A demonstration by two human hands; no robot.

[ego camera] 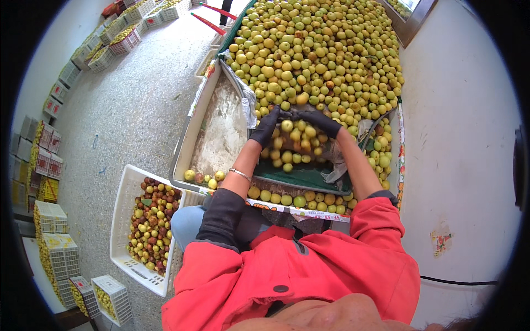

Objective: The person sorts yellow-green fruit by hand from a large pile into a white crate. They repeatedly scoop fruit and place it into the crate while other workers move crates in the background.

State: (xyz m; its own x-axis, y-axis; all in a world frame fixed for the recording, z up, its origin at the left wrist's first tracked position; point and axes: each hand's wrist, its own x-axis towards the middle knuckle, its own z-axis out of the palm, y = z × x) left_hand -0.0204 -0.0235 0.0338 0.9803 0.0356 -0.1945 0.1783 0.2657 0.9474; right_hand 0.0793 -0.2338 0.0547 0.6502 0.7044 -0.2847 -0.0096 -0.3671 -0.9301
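Both my hands wear dark gloves and meet at the lower edge of a large heap of yellow-green jujube-like fruit (314, 53). My left hand (269, 126) curves around the left of a cluster of loose fruit (300, 138); my right hand (316, 120) arches over its top right. The cluster lies between my wrists, partly blurred, above a dark green lined tray (298, 176). Whether the fingers, bent and partly hidden, grip any fruit cannot be made out. A row of fruit (285, 199) lines the trough at the near edge.
A white plastic crate (120, 248) of brown and yellow fruit stands on the floor by my left leg. A bare, stained compartment (219, 128) is left of my hands. Stacked fruit crates (54, 248) line the far left; a white wall (459, 124) rises at right.
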